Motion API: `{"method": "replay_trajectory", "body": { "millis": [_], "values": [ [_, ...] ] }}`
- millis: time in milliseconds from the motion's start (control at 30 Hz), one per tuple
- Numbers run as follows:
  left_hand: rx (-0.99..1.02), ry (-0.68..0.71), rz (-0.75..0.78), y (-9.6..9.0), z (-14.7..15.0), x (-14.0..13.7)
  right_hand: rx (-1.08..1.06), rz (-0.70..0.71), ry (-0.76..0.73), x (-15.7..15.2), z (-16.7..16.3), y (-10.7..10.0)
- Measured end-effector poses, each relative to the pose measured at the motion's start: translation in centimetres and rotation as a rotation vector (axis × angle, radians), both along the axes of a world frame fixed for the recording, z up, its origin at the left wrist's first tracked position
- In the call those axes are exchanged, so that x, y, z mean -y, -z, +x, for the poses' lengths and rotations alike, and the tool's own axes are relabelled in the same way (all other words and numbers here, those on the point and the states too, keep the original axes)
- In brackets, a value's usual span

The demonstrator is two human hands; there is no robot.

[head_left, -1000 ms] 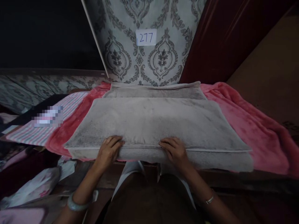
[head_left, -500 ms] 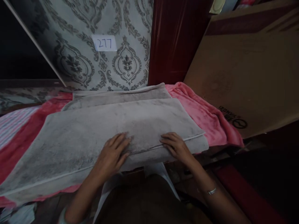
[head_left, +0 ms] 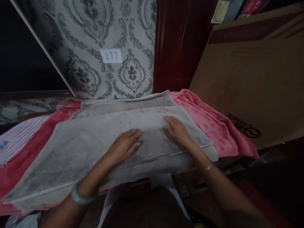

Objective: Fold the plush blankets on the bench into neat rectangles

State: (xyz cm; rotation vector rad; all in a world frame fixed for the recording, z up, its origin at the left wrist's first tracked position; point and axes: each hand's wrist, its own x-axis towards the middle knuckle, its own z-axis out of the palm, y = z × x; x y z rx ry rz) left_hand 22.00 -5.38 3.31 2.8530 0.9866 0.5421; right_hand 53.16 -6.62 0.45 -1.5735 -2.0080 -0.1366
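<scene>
A grey plush cloth, perhaps a blanket or towel, (head_left: 95,136) lies folded in wide layers, its pale hem running along the near side. My left hand (head_left: 124,144) rests flat on its middle, fingers stretched out toward the right. To the right of it, my right hand (head_left: 177,129) lies on the same top layer, fingers extended toward the upper left. Neither hand grips anything. Beneath the grey cloth spreads a pink blanket (head_left: 209,126), showing at both sides and along parts of the near edge.
A large cardboard box (head_left: 249,79) leans at the right, beside a dark red door or panel (head_left: 180,41). Patterned wallpaper (head_left: 133,72) bears a paper label (head_left: 111,56) reading 277. A dark screen (head_left: 26,53) stands at the left, above a striped cloth (head_left: 26,133).
Both hands have moved away from the near fold, farther onto the top of the grey cloth. The view has shifted slightly, so the scene sits lower.
</scene>
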Motion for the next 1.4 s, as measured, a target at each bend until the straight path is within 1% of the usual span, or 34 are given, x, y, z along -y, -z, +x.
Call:
{"method": "replay_trajectory", "body": {
  "millis": [67,133,200,300,400,500,533,600,667,700,767,833,900,967,1033,1200,1267,1333,1400],
  "values": [
    [-0.073,-0.063,-0.012,0.2,2.3,-2.4,0.109,-0.106,0.06,-2.6,-0.7,-0.1],
    [-0.178,-0.131,-0.059,1.4,4.0,-3.8,0.201,-0.221,0.099,-3.8,-1.4,0.8],
    [-0.232,-0.163,-0.084,3.1,4.8,-4.0,0.255,-0.278,0.108,-3.9,-1.8,2.2],
    [-0.226,-0.163,-0.076,4.9,4.9,-3.3,0.276,-0.26,0.12,-3.2,-1.9,4.0],
    [-0.21,-0.144,-0.087,5.1,4.5,-3.2,0.278,-0.286,0.108,-3.2,-1.6,4.2],
    [-0.228,-0.1,-0.121,4.1,3.3,-4.9,0.277,-0.384,0.093,-4.8,-1.2,2.8],
    [-0.237,-0.111,-0.125,3.7,2.6,-5.8,0.277,-0.397,0.093,-5.5,-1.2,2.3],
    [-0.251,-0.197,-0.119,2.8,0.4,-7.9,0.279,-0.354,0.104,-7.2,-1.3,1.2],
    [-0.264,-0.346,-0.12,2.4,-2.3,-9.6,0.289,-0.281,0.121,-8.7,-1.4,0.7],
    [-0.266,-0.421,-0.132,2.4,-3.7,-10.3,0.295,-0.27,0.134,-9.2,-1.5,0.9],
    [-0.26,-0.548,-0.155,2.8,-5.7,-10.9,0.304,-0.315,0.164,-9.9,-1.5,1.8],
    [-0.239,-0.608,-0.153,3.6,-6.9,-11.0,0.304,-0.37,0.187,-10.3,-1.2,3.4],
    [-0.233,-0.598,-0.149,4.2,-7.5,-11.0,0.298,-0.351,0.191,-10.7,-0.7,5.1],
    [-0.247,-0.608,-0.174,4.2,-8.7,-11.4,0.289,-0.319,0.181,-11.1,-0.1,6.5],
    [-0.262,-0.691,-0.204,3.7,-11.0,-11.9,0.283,-0.294,0.171,-11.5,0.4,7.3],
    [-0.243,-1.045,-0.234,2.2,-20.0,-12.7,0.271,-0.27,0.152,-12.3,1.0,8.3],
    [-0.234,-1.158,-0.248,1.9,-22.7,-13.0,0.266,-0.26,0.156,-12.6,0.9,8.4],
    [-0.227,-1.234,-0.255,1.6,-24.0,-13.2,0.264,-0.264,0.168,-12.5,0.6,8.1],
    [-0.228,-1.242,-0.245,1.3,-24.0,-13.4,0.264,-0.302,0.177,-12.1,0.0,7.2]
  ]
}}
